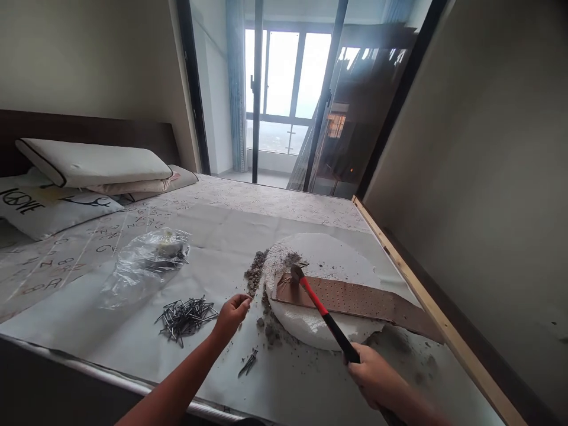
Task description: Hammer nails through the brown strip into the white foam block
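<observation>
My right hand (370, 373) grips the black end of a hammer (320, 307) with a red and black handle. The hammer's head is over the left end of a brown strip (350, 296) dotted with small holes; whether it touches cannot be made out. That strip lies across a round white slab (337, 254) with rough, crumbled edges. My left hand (234, 310) is closed in a pinch just left of the slab; anything between its fingertips is too small to name. Beside it is a pile of nails (186, 318), and a few loose nails (248, 362) lie nearer me.
Grey rubble (255, 272) lies along the slab's left edge. A clear plastic bag (151, 260) with dark contents rests on the white sheet (213, 236) covering the bed. Pillows (97, 163) are at the far left. A wooden rail (412, 284) runs along the right edge.
</observation>
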### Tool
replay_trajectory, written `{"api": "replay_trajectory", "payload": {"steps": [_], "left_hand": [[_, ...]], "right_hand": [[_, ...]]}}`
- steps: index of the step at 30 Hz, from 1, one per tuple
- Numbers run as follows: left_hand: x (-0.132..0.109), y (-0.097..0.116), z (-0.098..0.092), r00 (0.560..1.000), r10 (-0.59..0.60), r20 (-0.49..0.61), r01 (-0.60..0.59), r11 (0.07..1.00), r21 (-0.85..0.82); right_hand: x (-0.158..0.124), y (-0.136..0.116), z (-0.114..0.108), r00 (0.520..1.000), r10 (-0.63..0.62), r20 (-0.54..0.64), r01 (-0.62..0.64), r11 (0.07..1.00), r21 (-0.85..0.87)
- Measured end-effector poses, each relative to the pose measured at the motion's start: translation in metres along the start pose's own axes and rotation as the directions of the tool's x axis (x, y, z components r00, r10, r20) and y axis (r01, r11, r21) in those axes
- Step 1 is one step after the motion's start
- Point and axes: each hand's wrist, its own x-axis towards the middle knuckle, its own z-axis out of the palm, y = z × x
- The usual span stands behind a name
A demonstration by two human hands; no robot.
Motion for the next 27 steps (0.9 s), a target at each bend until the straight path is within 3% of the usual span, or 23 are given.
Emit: {"api": "replay_trajectory", "payload": {"steps": [4,8,13,19,22,27], "left_hand": [[-0.04,-0.016,-0.039,0.997,0.07,-0.022,-0.057,0.926,0.373],[-0.065,-0.019,-0.052,0.997,0.068,0.04,-0.077,0.718,0.692],[-0.079,-0.025,-0.032,0.987,-0.062,0.146,-0.098,0.479,0.872],[-0.082,-0.029,-0.002,0.977,-0.15,0.152,-0.107,0.276,0.955],[-0.081,-0.027,0.008,0.975,-0.129,0.179,-0.142,0.256,0.956],[-0.073,-0.03,0.022,0.975,-0.146,0.17,-0.128,0.258,0.958]], "right_hand": [[-0.007,-0.016,-0.01,0.994,-0.098,-0.053,0.099,0.995,0.007],[-0.014,-0.023,-0.009,0.989,-0.145,-0.005,0.145,0.986,0.078],[-0.026,-0.005,0.031,0.995,-0.064,0.081,0.039,0.958,0.285],[-0.045,0.017,0.088,0.984,-0.041,0.171,-0.063,0.827,0.558],[-0.044,0.025,0.093,0.983,-0.072,0.168,-0.044,0.799,0.6],[-0.037,0.038,0.083,0.99,-0.095,0.104,0.002,0.748,0.663]]}}
